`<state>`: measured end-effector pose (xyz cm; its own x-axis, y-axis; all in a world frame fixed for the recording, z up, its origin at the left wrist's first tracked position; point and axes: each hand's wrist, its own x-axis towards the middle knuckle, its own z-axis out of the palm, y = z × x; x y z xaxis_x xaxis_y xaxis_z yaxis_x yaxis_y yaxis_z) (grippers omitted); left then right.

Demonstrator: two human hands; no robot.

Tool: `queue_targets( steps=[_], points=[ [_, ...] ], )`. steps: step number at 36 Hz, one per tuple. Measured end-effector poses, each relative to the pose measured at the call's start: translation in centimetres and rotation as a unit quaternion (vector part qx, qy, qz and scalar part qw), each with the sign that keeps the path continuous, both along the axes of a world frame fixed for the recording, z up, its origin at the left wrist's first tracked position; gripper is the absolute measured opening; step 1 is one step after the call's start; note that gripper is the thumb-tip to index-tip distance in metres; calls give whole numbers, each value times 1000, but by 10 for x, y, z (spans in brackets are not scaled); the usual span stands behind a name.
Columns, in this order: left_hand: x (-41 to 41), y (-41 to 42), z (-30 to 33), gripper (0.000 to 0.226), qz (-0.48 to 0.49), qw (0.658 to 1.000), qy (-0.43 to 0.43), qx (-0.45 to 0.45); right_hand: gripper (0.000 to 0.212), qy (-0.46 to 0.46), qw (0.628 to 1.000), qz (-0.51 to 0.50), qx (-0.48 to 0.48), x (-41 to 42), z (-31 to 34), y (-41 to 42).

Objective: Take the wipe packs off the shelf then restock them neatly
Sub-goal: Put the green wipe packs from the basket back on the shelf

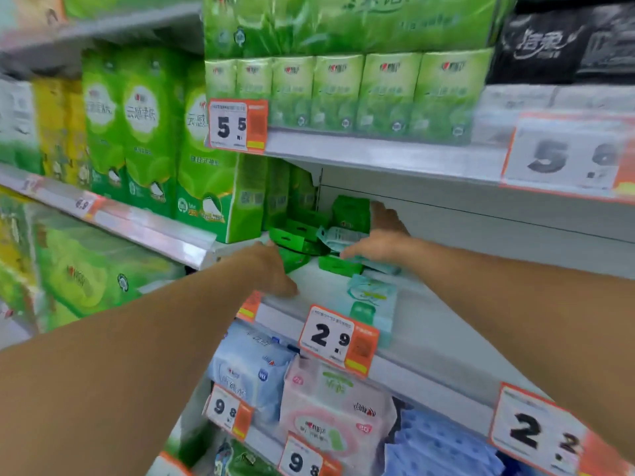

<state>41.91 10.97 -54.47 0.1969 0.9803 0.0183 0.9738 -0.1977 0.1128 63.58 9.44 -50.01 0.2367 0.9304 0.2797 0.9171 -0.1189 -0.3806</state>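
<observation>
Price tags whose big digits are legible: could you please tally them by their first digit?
Price tags starting with 5: 2
Price tags starting with 2: 2
Price tags starting with 9: 2
Total: 6

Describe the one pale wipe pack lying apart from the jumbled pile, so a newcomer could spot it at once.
Find the white middle shelf both hands reach into. Just behind its 2.9 price tag lies the pale wipe pack, flat near the front edge. Unlike the dark green packs heaped further back, it is mint-and-white, alone and untouched.
</observation>
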Motion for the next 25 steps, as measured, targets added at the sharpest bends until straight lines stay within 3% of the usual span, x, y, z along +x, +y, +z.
queue_targets(
  steps=[3, 9, 13, 16, 20, 25],
  points=[
    [0, 31, -8, 108, 5, 1000, -18, -16, 143, -9, 1000, 11, 0, 4, 12, 46],
    [9, 70, -27, 74, -4, 999, 36, 37, 140, -47, 995, 18, -83, -8, 22, 118],
    [12, 85, -36, 46, -13, 996, 61, 70, 112, -166, 975, 66, -132, -40, 2, 149],
    [12, 86, -35, 44, -34, 994, 73, 79, 109, -291, 946, 41, -135, -73, -7, 153],
    [14, 83, -33, 52, -28, 993, 97, 66, 102, -256, 931, 58, -255, -82, 4, 144],
    [14, 65, -26, 35, -33, 995, 79, 56, 88, -360, 922, 35, -138, -87, -5, 133]
  ],
)
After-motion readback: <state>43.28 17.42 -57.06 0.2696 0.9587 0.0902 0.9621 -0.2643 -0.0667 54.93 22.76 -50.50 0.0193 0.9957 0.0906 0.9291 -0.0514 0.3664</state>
